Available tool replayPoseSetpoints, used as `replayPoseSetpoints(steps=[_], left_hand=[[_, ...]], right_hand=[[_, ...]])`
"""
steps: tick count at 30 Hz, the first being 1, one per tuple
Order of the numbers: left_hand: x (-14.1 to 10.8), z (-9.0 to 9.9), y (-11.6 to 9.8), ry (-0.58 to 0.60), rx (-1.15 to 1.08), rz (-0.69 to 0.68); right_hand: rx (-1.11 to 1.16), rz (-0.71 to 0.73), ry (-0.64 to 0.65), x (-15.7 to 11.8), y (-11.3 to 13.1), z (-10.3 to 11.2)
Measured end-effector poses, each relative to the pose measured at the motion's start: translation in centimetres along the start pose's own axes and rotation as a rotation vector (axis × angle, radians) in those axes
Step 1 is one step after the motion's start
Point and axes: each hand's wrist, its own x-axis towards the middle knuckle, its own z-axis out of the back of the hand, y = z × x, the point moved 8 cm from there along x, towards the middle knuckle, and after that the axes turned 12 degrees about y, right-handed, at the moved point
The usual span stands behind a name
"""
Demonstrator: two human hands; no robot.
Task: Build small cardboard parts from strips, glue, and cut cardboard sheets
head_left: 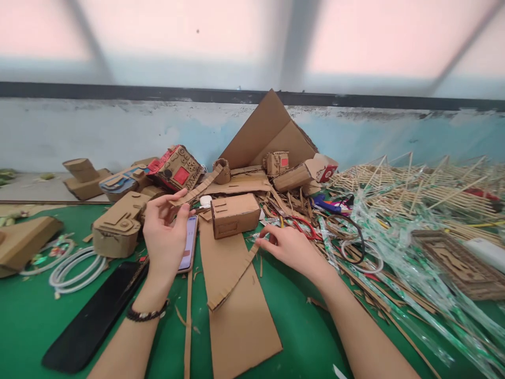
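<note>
From where I am standing, the person is handling two thin strips, one in each hand, around the small cardboard box (235, 215). Left of the box, the left hand (165, 231) is curling half open, its thumb and fingers holding the upper cardboard strip (203, 186), which is pointing away, beyond the phone (190, 239). Just right of the box, the right hand (290, 247) is almost closing, pinching one end of the notched cardboard strip (232, 285). This strip is slanting down in front of the box, over the flat cardboard sheet (246, 331). Such bendable pieces, I think, are calling for a light, steady pinch.
</note>
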Motion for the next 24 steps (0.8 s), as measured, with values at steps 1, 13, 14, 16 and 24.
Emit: replayPoseSetpoints(steps=[1,13,14,16,24], left_hand=[[0.0,-0.1,0.3,0.014,0.029,0.005],[-0.3,-0.1,0.1,-0.003,0.108,-0.007],[-0.3,-0.1,0.0,-0.002,0.087,-0.008],[-0.3,-0.2,-0.1,-0.005,0.03,-0.012],[-0.4,-0.4,0.5,-0.025,-0.131,0.089]], right_hand=[[0.014,0.013,0.012,0.1,0.0,-0.3],[1.002,0.257,-0.155,0.6,-0.7,1.3],[1.035,0.249,-0.195,0.6,-1.1,1.6],[1.074,0.233,-0.267,0.5,-1.7,1.9],[1.097,0.198,-0.395,0.2,-2.4,2.5]])
